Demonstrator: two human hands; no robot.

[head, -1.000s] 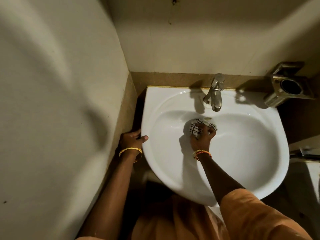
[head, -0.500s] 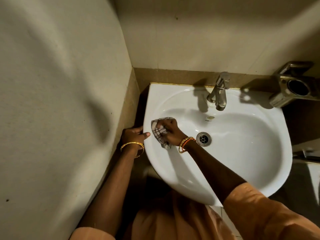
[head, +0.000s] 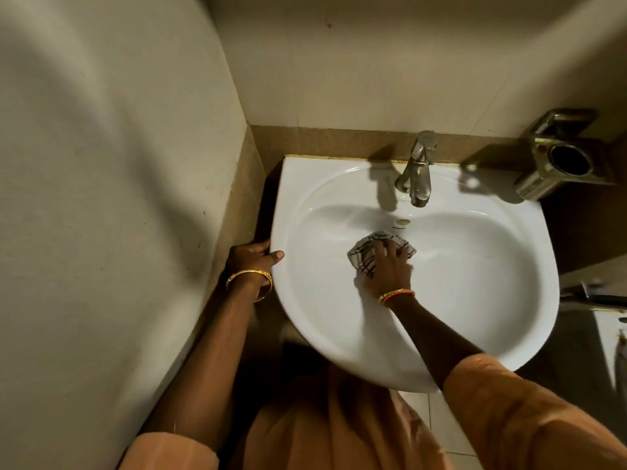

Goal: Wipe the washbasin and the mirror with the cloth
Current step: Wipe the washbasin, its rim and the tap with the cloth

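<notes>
pressing the checked cloth flat in the washbasin, right hand; left hand grip clasps the rim.

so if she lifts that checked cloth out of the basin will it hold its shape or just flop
Probably flop: the cloth lies crumpled and folded under the right hand, moulding to the washbasin curve. It looks thin, so likely light. On glossy ceramic it probably slides easily.

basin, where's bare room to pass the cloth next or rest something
Free: the right half of the basin bowl, between the right hand and the right rim, and the near slope beside the forearm. The back-left ledge, left of the tap, is bare too. Crowded: the bowl centre, under the cloth, and the left rim, where the left hand holds on.
</notes>
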